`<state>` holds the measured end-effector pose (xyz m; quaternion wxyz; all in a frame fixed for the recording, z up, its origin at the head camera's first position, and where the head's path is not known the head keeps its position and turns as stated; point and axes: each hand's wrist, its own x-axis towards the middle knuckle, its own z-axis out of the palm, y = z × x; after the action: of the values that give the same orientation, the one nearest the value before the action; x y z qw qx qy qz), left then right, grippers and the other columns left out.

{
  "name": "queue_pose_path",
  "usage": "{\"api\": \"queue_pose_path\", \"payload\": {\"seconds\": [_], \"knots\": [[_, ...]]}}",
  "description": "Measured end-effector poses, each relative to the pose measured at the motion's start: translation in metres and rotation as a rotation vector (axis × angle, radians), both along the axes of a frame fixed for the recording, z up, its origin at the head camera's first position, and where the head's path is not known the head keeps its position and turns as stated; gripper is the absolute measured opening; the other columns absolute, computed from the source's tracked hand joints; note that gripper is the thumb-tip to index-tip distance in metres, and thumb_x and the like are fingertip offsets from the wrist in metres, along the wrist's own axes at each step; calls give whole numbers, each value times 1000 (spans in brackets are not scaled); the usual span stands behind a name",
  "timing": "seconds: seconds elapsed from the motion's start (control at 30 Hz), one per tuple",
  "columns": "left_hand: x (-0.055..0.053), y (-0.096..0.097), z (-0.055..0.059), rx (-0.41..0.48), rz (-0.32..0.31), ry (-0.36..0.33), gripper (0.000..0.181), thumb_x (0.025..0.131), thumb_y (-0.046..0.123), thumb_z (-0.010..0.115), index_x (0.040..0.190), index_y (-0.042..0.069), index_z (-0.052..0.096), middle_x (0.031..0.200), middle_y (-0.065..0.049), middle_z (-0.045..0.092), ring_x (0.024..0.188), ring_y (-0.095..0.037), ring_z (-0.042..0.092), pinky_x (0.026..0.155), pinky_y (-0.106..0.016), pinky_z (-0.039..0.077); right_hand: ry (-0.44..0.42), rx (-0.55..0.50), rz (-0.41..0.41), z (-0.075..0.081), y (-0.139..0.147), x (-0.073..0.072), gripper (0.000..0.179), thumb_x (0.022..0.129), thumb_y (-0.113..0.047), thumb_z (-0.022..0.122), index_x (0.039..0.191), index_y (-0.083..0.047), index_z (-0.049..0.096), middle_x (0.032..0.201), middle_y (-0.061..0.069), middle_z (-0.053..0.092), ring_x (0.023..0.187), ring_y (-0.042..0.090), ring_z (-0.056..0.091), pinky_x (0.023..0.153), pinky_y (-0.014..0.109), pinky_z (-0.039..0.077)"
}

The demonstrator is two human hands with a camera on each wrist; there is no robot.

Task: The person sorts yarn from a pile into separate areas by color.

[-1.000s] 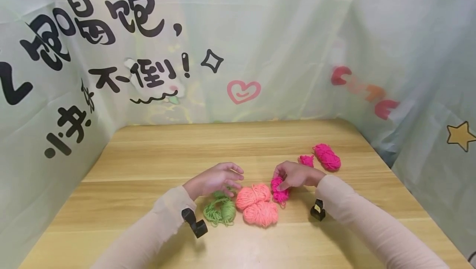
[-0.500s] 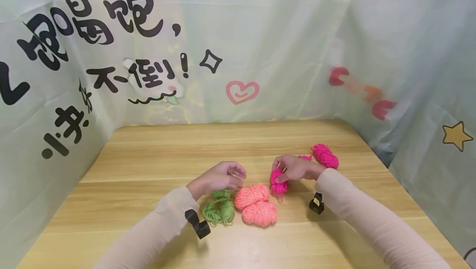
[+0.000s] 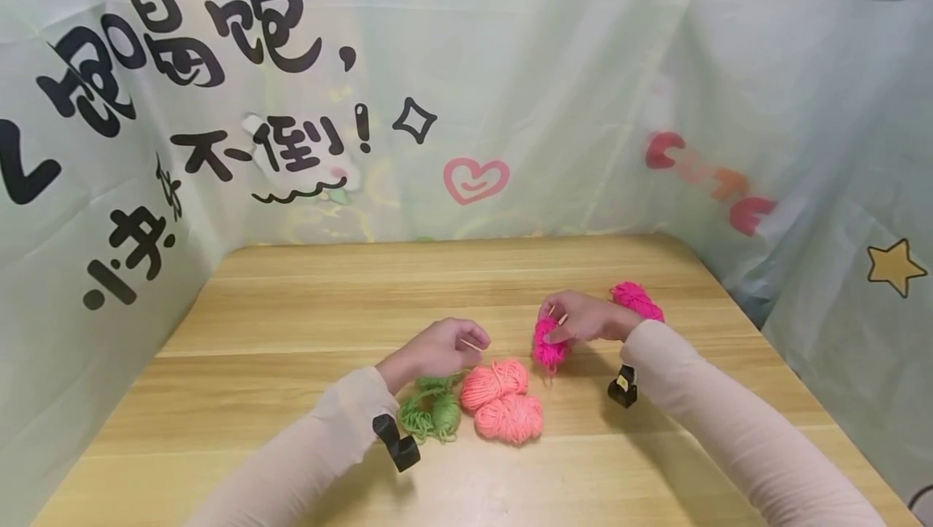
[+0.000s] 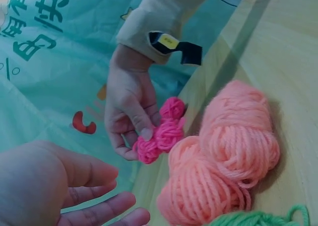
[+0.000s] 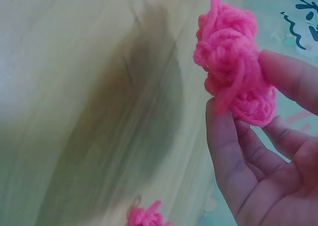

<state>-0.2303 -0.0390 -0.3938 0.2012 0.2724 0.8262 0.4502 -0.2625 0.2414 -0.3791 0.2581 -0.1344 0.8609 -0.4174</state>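
My right hand (image 3: 583, 316) pinches a small bundle of bright pink yarn (image 3: 548, 342) between thumb and fingers. In the right wrist view this pink bundle (image 5: 233, 62) hangs over its shadow, with a loose strand at one end. My left hand (image 3: 440, 347) holds nothing; its fingers are loosely extended in the left wrist view. It hovers beside two coral yarn skeins (image 3: 510, 419) that lie against each other. Just left of them is a tangled green yarn skein (image 3: 445, 415), partly under the left wrist in the head view.
A larger pink skein (image 3: 636, 300) lies at the back right, partly covered by the right wrist. Another small pink yarn piece (image 5: 148, 216) shows at the bottom of the right wrist view. Printed cloth (image 3: 568, 106) hangs around the wooden table (image 3: 328, 292).
My right hand has lifted the pink bundle up and slightly away from the coral skeins. My left hand has shifted a little to the right, its fingers drawn closer together.
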Motion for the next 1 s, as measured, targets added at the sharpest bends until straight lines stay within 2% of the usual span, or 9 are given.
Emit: {"api": "queue_pose_path", "payload": {"seconds": [0.17, 0.43, 0.73, 1.0], "knots": [[3, 5, -2, -35, -4, 14, 26, 89, 2, 62, 115, 0, 62, 113, -14, 65, 104, -24, 62, 90, -37, 51, 23, 27, -9, 2, 4, -3, 25, 85, 4, 67, 107, 1, 55, 106, 19, 55, 81, 22, 58, 67, 36, 53], [7, 13, -4, -43, -27, 24, 27, 88, 1, 66, 115, 0, 62, 116, -13, 63, 105, -25, 62, 89, -32, 51, 40, 59, -42, 5, 12, -7, 25, 86, 0, 69, 107, 0, 56, 110, 20, 55, 80, 21, 57, 66, 36, 52], [11, 18, -5, -59, -41, 27, 30, 84, -5, 66, 114, 0, 62, 116, -13, 63, 106, -26, 62, 87, -30, 52, 36, 40, -88, 2, 27, -18, 26, 87, 0, 68, 109, 3, 54, 111, 23, 54, 81, 22, 61, 74, 40, 56], [12, 18, -6, -86, -52, 44, 29, 83, -6, 67, 110, 5, 63, 110, -5, 64, 104, -24, 63, 88, -30, 51, 45, 77, -132, 4, 33, -29, 25, 86, 0, 69, 106, 2, 54, 108, 20, 57, 83, 21, 60, 71, 34, 53]]}}
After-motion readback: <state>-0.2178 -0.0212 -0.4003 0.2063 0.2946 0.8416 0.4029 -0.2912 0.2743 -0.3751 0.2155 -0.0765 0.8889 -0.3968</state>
